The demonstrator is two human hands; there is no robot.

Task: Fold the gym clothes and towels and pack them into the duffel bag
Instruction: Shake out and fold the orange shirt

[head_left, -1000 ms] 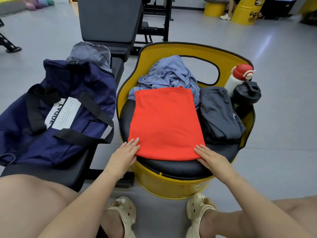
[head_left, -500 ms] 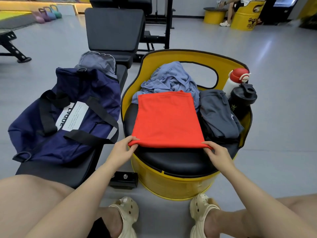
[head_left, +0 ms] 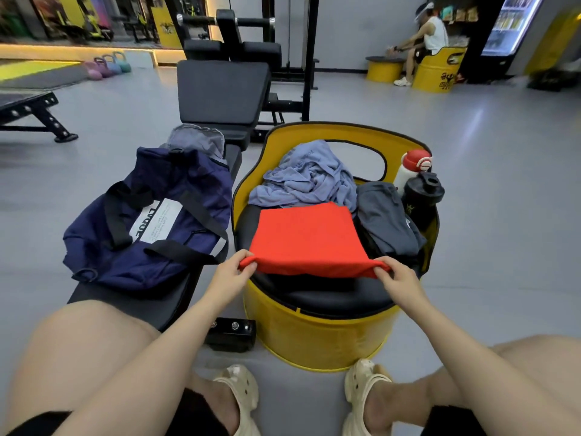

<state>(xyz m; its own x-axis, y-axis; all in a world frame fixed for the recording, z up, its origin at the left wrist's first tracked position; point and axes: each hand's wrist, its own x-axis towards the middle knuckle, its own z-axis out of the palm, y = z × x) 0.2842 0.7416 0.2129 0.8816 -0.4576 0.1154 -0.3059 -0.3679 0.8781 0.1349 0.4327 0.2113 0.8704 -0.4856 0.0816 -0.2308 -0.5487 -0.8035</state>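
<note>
Pinching red cloth [head_left: 306, 239] near-edge corners, both hands [head_left: 231, 273] [head_left: 397, 280].

both hands [head_left: 231, 273] [head_left: 397, 278] pinching, fingers curled; forearms extended forward

A folded red garment [head_left: 306, 239] is lying flat on the yellow seat [head_left: 317, 338], its near edge lifting. Behind it, a crumpled lilac top [head_left: 309, 177] is lying. The navy duffel bag [head_left: 147, 221] is sitting left of the seat.
</note>
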